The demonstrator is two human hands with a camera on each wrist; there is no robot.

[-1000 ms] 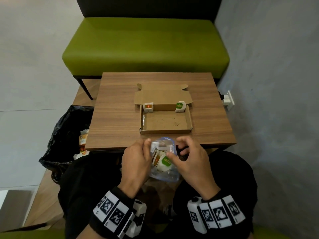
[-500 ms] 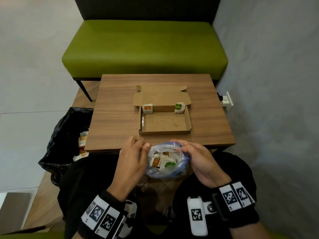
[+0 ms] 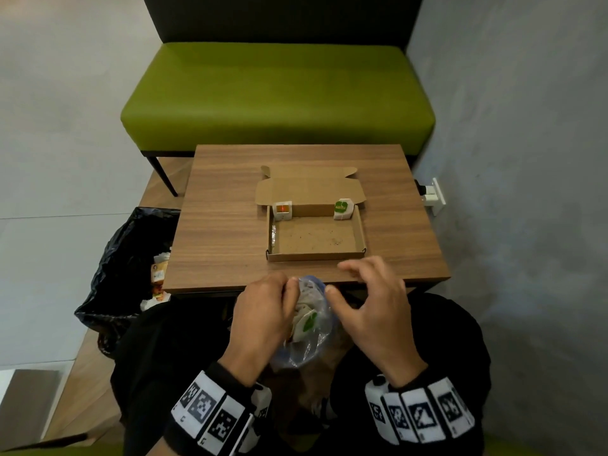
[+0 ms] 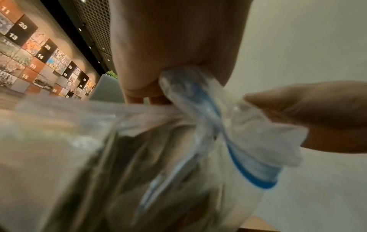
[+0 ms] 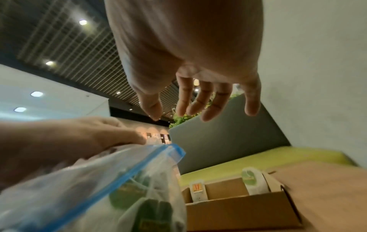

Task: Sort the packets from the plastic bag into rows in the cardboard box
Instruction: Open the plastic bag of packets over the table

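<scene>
Left hand [image 3: 263, 311] pinches the rim of the plastic bag [image 3: 307, 337] of packets, held over the lap. Right hand [image 3: 371, 301] beside it, fingers spread, empty. Further out on the table [image 3: 223, 232]: cardboard box [image 3: 316, 256], orange packet [image 3: 283, 210] and green packet [image 3: 342, 209] upright at its back corners.

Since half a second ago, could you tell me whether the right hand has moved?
Yes. The right hand has let go of the plastic bag and lifted forward, its fingertips now over the table's near edge, closer to the cardboard box.
</scene>
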